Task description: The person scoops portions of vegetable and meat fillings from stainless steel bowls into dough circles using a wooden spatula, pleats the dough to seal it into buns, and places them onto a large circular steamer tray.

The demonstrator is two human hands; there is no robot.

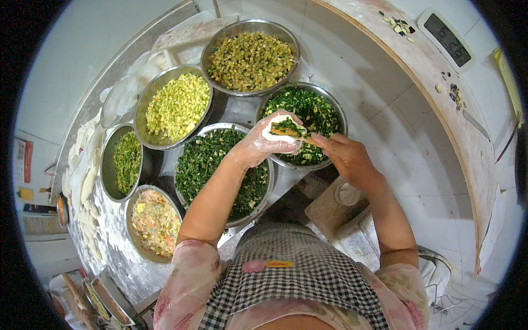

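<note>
A round of white dough rests cupped in my floury left hand. Chopped green filling lies in its hollow. My right hand grips a thin wooden spatula, whose flat end presses on that filling. Both hands are over the near-right metal bowl of chopped greens with pale bits. Under my left forearm stands a larger metal bowl of dark chopped greens; the arm hides part of it.
Further bowls hold diced yellow-brown filling, pale yellow diced filling, shredded greens and a noodle-like mix with orange shreds. Dough strips lie on the floured metal table. A digital scale and a knife blade are on the right-hand counter.
</note>
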